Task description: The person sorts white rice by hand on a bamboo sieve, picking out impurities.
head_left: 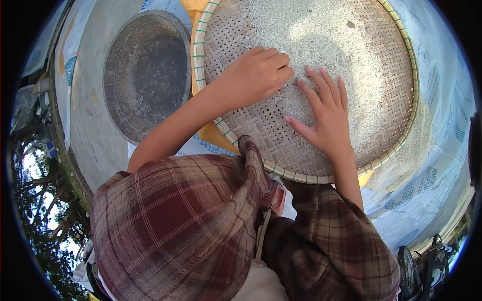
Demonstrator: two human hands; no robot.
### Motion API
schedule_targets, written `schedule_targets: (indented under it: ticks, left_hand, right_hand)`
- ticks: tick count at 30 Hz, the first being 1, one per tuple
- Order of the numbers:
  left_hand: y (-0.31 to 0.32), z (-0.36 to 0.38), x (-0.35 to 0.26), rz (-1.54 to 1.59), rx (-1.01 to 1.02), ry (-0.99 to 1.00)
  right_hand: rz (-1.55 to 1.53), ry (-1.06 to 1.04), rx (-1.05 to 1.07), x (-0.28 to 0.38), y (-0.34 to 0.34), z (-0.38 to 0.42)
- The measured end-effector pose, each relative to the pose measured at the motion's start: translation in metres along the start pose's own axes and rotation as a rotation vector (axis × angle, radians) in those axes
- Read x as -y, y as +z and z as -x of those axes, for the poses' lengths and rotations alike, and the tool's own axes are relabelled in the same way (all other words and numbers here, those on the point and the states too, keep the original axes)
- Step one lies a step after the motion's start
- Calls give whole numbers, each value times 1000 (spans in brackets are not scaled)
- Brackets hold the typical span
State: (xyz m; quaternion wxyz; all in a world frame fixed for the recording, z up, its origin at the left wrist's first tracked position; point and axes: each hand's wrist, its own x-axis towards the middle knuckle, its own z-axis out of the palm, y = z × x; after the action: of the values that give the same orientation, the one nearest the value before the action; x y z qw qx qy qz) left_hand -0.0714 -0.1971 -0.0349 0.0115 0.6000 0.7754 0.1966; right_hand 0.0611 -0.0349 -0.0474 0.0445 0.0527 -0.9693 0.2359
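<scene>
A round woven bamboo winnowing tray (271, 135), its rim bound with green stitching, lies in front of me. Pale rice grains (321, 45) are spread over its far and right parts. My left hand (268, 72) is over the tray's middle, at the edge of the grains. Its fingers are curled together, and whatever they may pinch is hidden. Beside it, my right hand (325, 113) has its fingers spread over the grains, palm down, holding nothing. A small dark speck (350, 24) lies among the grains toward the far right.
Left of the tray stands a dark round basin (145, 75) with a few pale bits in it. Printed white sacking (416, 200) covers the ground to the right, with more grain (409, 150) beside the tray. Yellow material (216, 138) shows under the rim. A motorbike (427, 266) is at lower right.
</scene>
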Motion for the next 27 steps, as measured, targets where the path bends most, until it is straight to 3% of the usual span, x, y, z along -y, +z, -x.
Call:
schedule_targets:
  ticks: [7,9,10,12,18,21,27]
  left_hand:
    - [0,-1,-5,-70,11,44]
    - [-5,2,-9,493,-31,-402]
    - [-6,4,-8,493,-29,-403]
    - [-8,9,-7,855,-34,-710]
    - [-6,19,-1,1062,-53,-768]
    - [-12,21,0,877,73,-676]
    - [-10,19,-5,976,5,-731]
  right_hand:
    - [-23,0,-19,0,-1,0]
    - [-42,-2,-38,1,-2,0]
    - [-44,-22,-17,1,-2,0]
    - [-50,-41,6,3,-1,0]
    - [19,-67,73,4,1,1]
    - [29,-63,83,4,1,1]
    - [16,-27,38,0,1,1]
